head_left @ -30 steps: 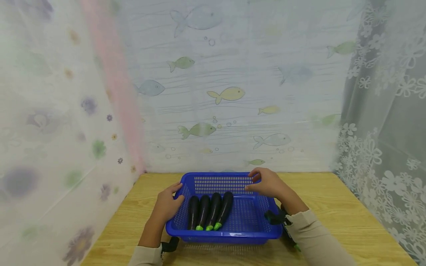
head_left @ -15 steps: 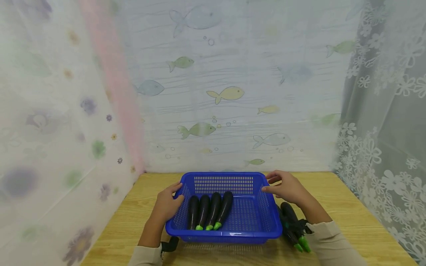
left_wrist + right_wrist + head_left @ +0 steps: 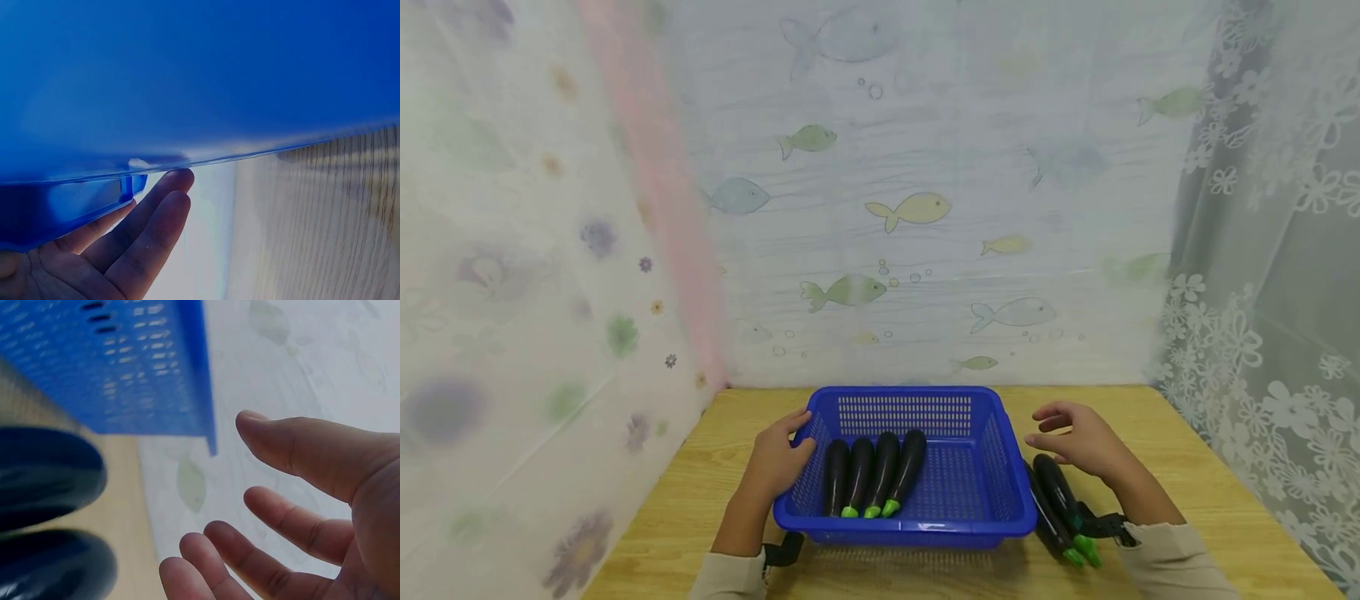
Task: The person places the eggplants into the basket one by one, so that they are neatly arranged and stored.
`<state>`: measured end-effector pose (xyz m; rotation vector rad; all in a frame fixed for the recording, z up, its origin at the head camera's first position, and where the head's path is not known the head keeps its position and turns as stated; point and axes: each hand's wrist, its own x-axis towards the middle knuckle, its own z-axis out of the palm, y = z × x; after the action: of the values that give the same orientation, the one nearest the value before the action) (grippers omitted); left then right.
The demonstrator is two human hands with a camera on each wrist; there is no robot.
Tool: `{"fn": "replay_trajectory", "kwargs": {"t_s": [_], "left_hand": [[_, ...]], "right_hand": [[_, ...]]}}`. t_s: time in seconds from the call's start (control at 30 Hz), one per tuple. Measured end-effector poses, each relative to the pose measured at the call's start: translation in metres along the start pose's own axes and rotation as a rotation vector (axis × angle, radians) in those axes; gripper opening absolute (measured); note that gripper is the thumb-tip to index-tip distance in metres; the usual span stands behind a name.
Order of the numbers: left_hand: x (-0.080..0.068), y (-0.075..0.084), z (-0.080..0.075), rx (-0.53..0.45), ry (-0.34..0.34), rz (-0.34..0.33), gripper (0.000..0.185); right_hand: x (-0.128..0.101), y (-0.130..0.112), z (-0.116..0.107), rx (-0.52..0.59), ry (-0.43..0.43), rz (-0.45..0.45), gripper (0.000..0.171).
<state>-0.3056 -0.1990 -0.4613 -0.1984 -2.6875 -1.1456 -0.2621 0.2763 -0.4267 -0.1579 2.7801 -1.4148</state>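
A blue plastic basket point(image 3: 940, 527) with perforated walls stands on the table, with several dark eggplants point(image 3: 886, 471) lying side by side inside, green stem ends towards me. At its left side my left hand point(image 3: 778, 458) holds the rim; in the left wrist view the fingers point(image 3: 159, 240) lie against the basket's edge, and the thumb is mostly hidden. My right hand point(image 3: 1084, 442) hovers just right of the basket, holding nothing, its fingers loosely bent and apart from the thumb. Below it, two more eggplants point(image 3: 1060, 504) lie on the table close to the basket's right wall.
The wood-patterned table point(image 3: 1195, 508) extends on both sides of the basket. A pale fish-print sheet point(image 3: 925, 267) hangs behind it, a floral sheet point(image 3: 550, 333) at left and a lace-like curtain point(image 3: 1277, 350) at right. A black strap point(image 3: 1101, 523) circles the right wrist.
My right hand has moved from above the basket's right part out past its rim to the right, baring the two eggplants on the table. The left hand and the basket stay put.
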Motion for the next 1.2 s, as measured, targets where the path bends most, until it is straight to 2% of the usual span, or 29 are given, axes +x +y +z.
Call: {"fn": "replay_trajectory", "kwargs": {"t_s": [0.3, 0.67, 0.9, 1.2], "left_hand": [[0.002, -0.001, 0.001, -0.002, 0.002, 0.006, 0.055], [0.002, 0.001, 0.001, 0.000, -0.003, 0.001, 0.055], [0.002, 0.002, 0.000, 0.001, 0.002, 0.003, 0.054], [0.001, 0.001, 0.000, 0.009, 0.005, -0.008, 0.054]], "right_hand": [[-0.004, 0.021, -0.003, -0.030, -0.001, 0.040, 0.054], [-0.005, 0.044, 0.002, -0.033, -0.017, 0.110, 0.058], [-0.003, 0.051, 0.005, -0.017, -0.018, 0.136, 0.057], [-0.004, 0.056, 0.001, 0.001, -0.034, 0.124, 0.056]]}}
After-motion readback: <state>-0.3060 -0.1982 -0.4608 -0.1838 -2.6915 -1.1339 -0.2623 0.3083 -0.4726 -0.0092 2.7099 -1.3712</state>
